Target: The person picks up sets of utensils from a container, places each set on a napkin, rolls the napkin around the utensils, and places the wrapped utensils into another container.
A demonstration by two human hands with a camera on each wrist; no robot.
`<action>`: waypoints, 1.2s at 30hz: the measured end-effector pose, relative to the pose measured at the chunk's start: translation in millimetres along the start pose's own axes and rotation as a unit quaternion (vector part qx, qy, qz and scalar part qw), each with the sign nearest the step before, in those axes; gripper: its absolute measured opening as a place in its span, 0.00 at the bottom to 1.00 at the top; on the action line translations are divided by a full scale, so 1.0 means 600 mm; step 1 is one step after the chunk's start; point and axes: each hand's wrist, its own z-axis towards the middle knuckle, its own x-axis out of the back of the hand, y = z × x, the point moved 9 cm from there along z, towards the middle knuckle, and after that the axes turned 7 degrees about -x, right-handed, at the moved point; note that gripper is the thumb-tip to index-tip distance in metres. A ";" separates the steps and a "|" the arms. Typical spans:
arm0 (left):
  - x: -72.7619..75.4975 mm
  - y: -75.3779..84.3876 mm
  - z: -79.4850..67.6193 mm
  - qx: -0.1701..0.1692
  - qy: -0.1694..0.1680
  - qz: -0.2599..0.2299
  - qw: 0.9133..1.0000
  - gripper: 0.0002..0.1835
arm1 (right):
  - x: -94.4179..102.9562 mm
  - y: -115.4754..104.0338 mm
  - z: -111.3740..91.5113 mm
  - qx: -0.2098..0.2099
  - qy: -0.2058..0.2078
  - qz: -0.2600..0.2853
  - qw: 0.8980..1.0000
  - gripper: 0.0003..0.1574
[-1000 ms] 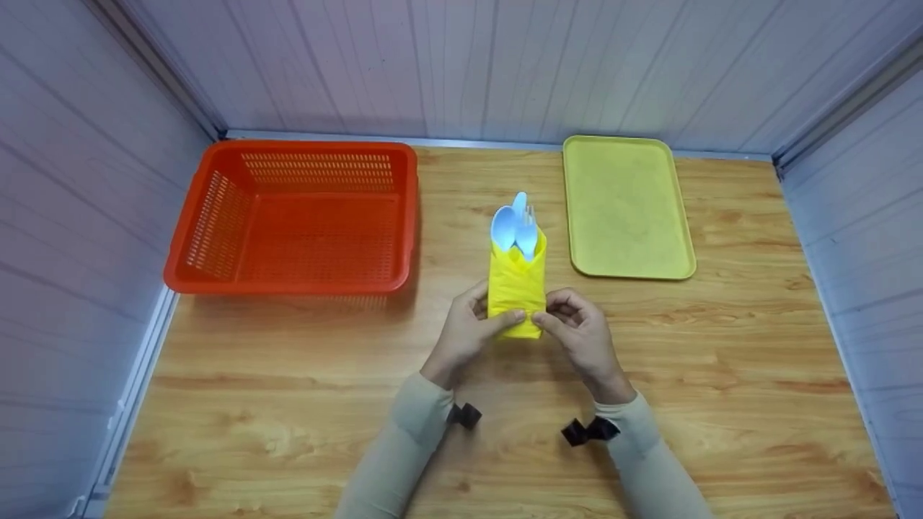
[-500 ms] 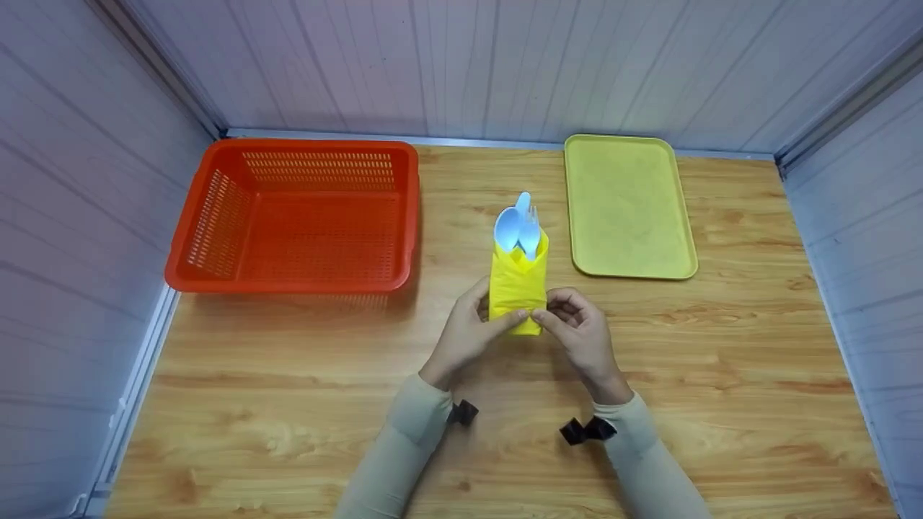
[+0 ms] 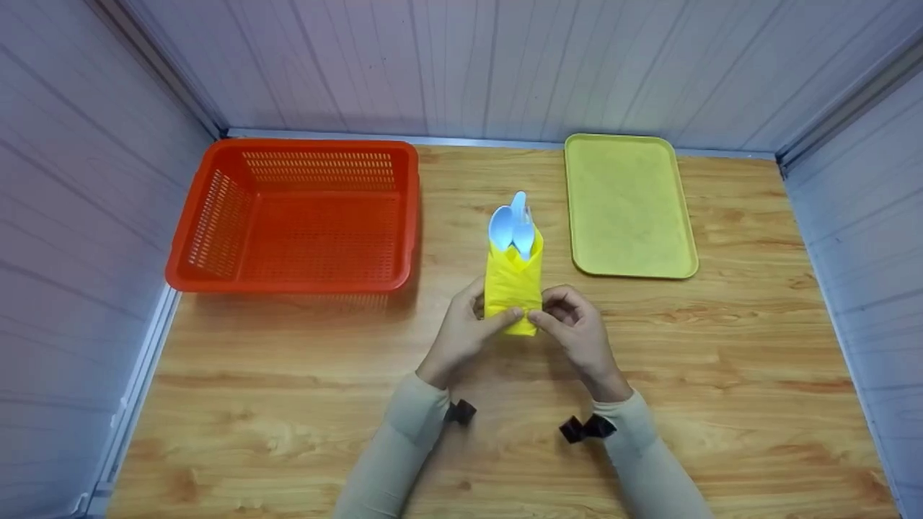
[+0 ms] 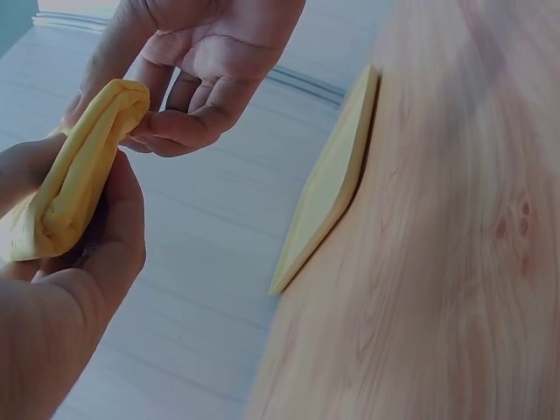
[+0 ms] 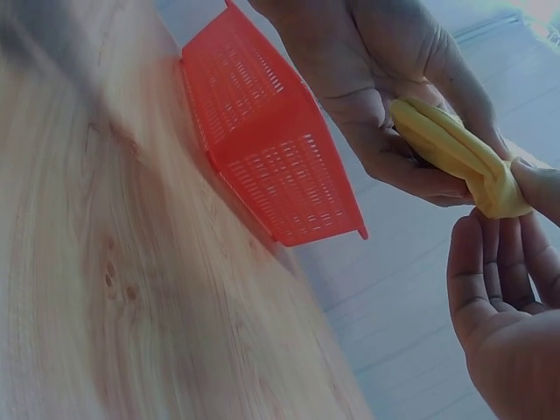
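Both hands pinch napkin roll's near end.

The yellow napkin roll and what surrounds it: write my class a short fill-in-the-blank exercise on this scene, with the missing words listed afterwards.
1. Both hands pinch the lower end of a napkin roll whose colour is ____.
2. The white plastic cutlery sticks out of the roll's ____ end.
3. The container to the left hand side is an orange ____.
4. The flat tray lies on the side of the ____ hand.

Missing words: yellow; upper; basket; right
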 end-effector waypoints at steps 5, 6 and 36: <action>0.000 0.006 -0.001 0.001 0.001 0.019 1.000 0.26 | -0.005 -0.001 0.001 -0.005 -0.008 0.004 1.000 0.14; 0.001 0.008 -0.001 0.002 0.001 0.021 1.000 0.25 | -0.005 -0.002 0.001 -0.004 -0.011 0.005 1.000 0.14; 0.353 0.066 0.045 0.352 0.115 0.251 0.894 0.42 | 0.030 0.017 -0.008 -0.023 -0.015 0.032 0.999 0.12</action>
